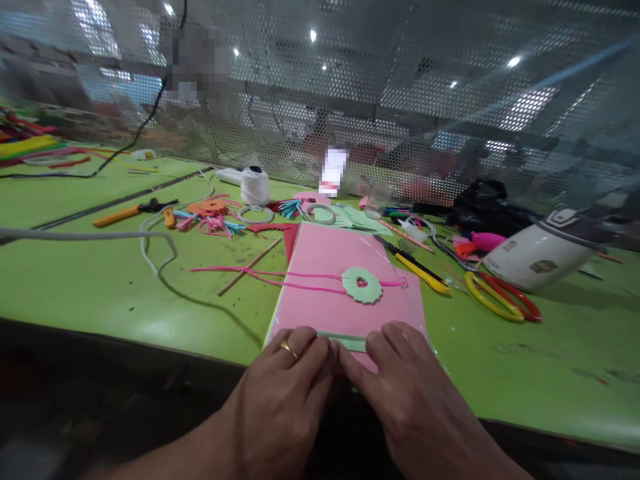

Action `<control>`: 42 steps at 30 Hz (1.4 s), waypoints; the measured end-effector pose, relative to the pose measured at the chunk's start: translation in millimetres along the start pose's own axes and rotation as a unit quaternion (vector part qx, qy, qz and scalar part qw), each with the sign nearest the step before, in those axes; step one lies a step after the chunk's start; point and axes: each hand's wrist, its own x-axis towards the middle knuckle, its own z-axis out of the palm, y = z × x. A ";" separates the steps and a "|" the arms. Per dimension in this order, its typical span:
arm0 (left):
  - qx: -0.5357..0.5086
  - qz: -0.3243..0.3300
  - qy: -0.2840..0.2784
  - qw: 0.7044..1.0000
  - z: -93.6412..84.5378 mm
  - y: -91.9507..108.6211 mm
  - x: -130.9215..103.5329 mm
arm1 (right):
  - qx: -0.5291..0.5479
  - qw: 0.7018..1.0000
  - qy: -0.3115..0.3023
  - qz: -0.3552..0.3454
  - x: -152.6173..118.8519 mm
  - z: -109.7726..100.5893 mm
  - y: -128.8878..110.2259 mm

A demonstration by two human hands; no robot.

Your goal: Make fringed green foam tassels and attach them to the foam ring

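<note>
My left hand point(295, 370), with a ring on one finger, and my right hand point(397, 373) meet at the table's front edge. Between them they pinch a narrow light-green paper strip point(345, 341), its ends covered by my fingers. The strip lies over the near end of a stack of pink paper point(320, 310) in clear plastic. On the pink paper rests a scalloped light-green paper disc point(355, 292) with a small pink centre. Bright pink cord point(300, 275) runs through the disc and trails left across a thin wooden stick point(250, 267).
Right of the paper lie a yellow utility knife point(423, 273), red-and-yellow-handled scissors point(493, 298) and a white bottle point(533, 253). A white thread spool point(255, 187), tassels point(213, 223) and orange-handled pliers point(120, 215) sit further back. A grey cable point(90, 234) crosses the left side.
</note>
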 end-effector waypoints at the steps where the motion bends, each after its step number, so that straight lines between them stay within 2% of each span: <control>1: 0.013 -0.012 0.002 1.000 1.8 1.6 -1.3 | 0.000 1.000 0.000 0.000 -0.1 -0.3 -0.4; 5: 0.063 -0.043 0.009 0.997 4.1 4.1 -3.0 | 0.000 1.000 0.015 -0.004 -3.7 1.1 -1.9; 12: 0.085 -0.037 -0.016 0.996 5.0 5.2 -4.5 | -0.007 0.999 0.032 -0.011 -13.0 2.9 1.7; 23: 0.089 -0.030 0.024 0.995 1.7 0.9 -10.6 | 0.044 0.998 0.045 0.033 -27.1 7.9 5.6; 29: 0.080 -0.029 0.020 0.996 3.2 1.3 -16.4 | 0.104 0.985 0.108 0.089 -30.2 5.3 10.9; 33: 0.043 -0.046 0.012 0.998 2.0 0.3 -17.2 | 0.190 0.958 0.154 0.147 -14.4 -6.6 21.3; 35: 0.019 -0.050 0.013 0.998 -0.1 -1.2 -16.6 | 0.214 0.964 0.110 0.112 -2.0 -12.9 21.2; 38: -0.015 -0.050 0.026 0.998 -5.0 -4.7 -14.7 | 0.190 0.980 -0.005 0.050 14.1 -17.7 14.2; 40: -0.034 -0.054 0.031 0.997 -8.5 -7.5 -12.3 | 0.168 0.984 -0.038 0.045 19.9 -17.4 9.1; 42: -0.050 -0.066 0.031 0.996 -10.7 -10.8 -8.9 | 0.160 0.985 -0.043 0.048 21.7 -15.3 6.1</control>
